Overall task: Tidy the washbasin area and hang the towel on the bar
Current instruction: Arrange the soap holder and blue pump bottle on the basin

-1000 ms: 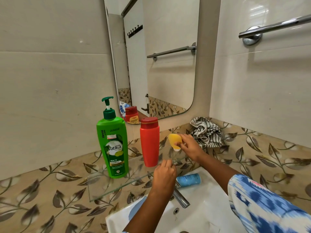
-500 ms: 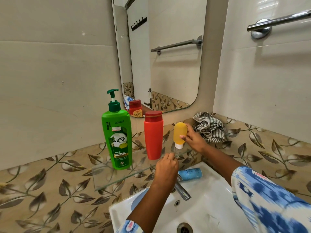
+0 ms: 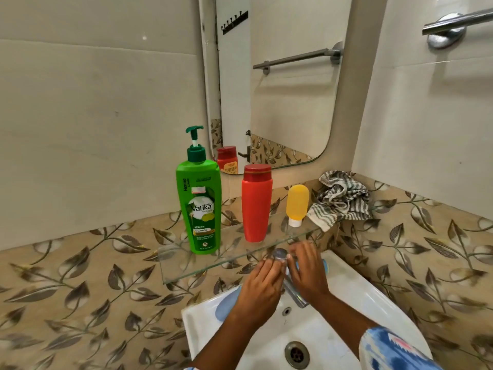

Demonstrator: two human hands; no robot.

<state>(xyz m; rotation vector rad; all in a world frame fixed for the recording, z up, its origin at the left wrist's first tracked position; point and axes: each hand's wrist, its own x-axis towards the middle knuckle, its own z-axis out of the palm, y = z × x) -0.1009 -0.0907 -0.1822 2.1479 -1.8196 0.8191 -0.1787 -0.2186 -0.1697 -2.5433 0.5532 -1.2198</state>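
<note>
The striped towel (image 3: pixel 340 201) lies crumpled at the right end of the glass shelf (image 3: pixel 186 268). On the shelf stand a green pump shampoo bottle (image 3: pixel 198 198), a red bottle (image 3: pixel 256 206) and a small yellow bottle (image 3: pixel 296 204) resting on its white cap. The towel bar (image 3: pixel 458 21) is on the right wall, bare. My left hand (image 3: pixel 260 287) rests against the tap (image 3: pixel 293 288) below its knob. My right hand (image 3: pixel 306 268) lies on the other side of the tap, fingers spread over a blue tube (image 3: pixel 325 264), which is mostly hidden.
The white washbasin (image 3: pixel 354 295) sits below the shelf, with its drain (image 3: pixel 296 353) near the bottom edge. A blue oval item (image 3: pixel 226 303) lies on the basin's left rim. A mirror (image 3: pixel 280 89) hangs above the shelf. Leaf-patterned tiles surround the basin.
My right hand stood the yellow bottle on its cap on the shelf, let go, and dropped down beside the tap over the blue tube. My left hand stayed at the tap.
</note>
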